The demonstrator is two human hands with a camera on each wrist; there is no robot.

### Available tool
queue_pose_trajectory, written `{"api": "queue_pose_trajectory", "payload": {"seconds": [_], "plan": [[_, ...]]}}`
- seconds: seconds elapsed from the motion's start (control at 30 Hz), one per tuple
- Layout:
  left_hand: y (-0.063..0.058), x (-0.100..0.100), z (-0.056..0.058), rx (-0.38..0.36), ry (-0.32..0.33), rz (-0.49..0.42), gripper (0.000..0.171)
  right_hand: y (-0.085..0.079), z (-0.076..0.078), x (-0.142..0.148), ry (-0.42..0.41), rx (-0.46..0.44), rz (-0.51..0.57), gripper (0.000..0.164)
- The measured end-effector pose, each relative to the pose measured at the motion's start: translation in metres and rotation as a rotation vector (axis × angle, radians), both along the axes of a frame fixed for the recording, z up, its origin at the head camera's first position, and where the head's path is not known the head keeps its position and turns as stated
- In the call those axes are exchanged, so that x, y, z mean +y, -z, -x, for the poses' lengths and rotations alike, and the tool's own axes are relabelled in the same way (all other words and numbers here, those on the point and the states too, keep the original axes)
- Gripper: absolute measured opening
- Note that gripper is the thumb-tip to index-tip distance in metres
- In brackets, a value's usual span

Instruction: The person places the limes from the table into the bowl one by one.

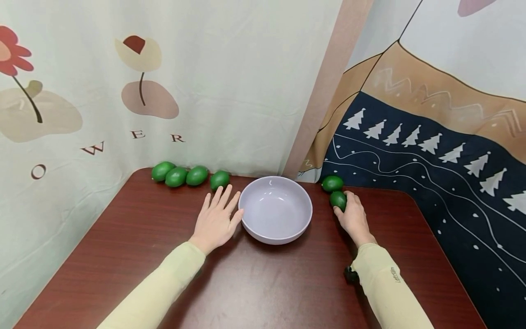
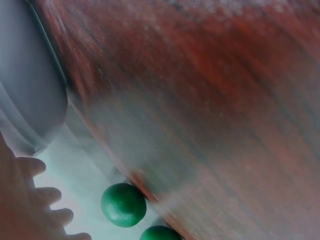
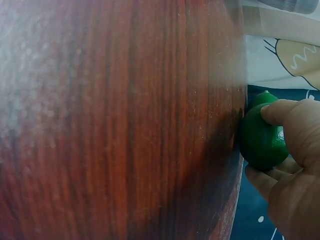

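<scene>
A lavender bowl [image 1: 275, 210] stands on the table between my hands. My left hand [image 1: 215, 219] is spread flat with its fingers straight at the bowl's left side, its thumb by the rim. Just beyond its fingertips is a green lime [image 1: 219, 180]. With thumb and fingers, my right hand [image 1: 354, 217] grips another lime [image 1: 338, 200], right of the bowl. In the right wrist view the thumb lies on one side of this lime [image 3: 262, 142] and fingers on the other. A second lime [image 1: 332, 183] sits right behind it, partly hidden in that view.
Several limes, one a dark green lime [image 1: 176, 177], line the back left edge of the reddish-brown wooden table [image 1: 263, 288]. A pale printed curtain [image 1: 230, 91] hangs behind the table, and a dark blue printed cloth [image 1: 411, 173] hangs along its right side.
</scene>
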State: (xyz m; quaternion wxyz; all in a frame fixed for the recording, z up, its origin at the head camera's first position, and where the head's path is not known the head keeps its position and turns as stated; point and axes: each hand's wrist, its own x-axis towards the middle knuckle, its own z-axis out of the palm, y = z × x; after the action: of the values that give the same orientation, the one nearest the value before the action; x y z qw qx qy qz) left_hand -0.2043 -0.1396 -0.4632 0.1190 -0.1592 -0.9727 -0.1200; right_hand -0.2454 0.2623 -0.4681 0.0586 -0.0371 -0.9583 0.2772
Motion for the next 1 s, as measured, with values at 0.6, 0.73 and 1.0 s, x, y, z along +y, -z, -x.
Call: {"api": "queue_pose_trajectory", "payload": {"seconds": [0.6, 0.73, 1.0], "plan": [[0.001, 0.0, 0.0, 0.008, -0.002, 0.004, 0.06, -0.003, -0.009, 0.004, -0.003, 0.018, 0.048, 0.06], [0.0, 0.0, 0.0, -0.005, 0.001, -0.004, 0.06, -0.004, -0.011, 0.004, -0.012, 0.028, 0.047, 0.06], [0.001, 0.0, 0.002, -0.015, 0.004, 0.0, 0.061, -0.007, -0.015, 0.001, -0.037, 0.083, 0.049, 0.06]]}}
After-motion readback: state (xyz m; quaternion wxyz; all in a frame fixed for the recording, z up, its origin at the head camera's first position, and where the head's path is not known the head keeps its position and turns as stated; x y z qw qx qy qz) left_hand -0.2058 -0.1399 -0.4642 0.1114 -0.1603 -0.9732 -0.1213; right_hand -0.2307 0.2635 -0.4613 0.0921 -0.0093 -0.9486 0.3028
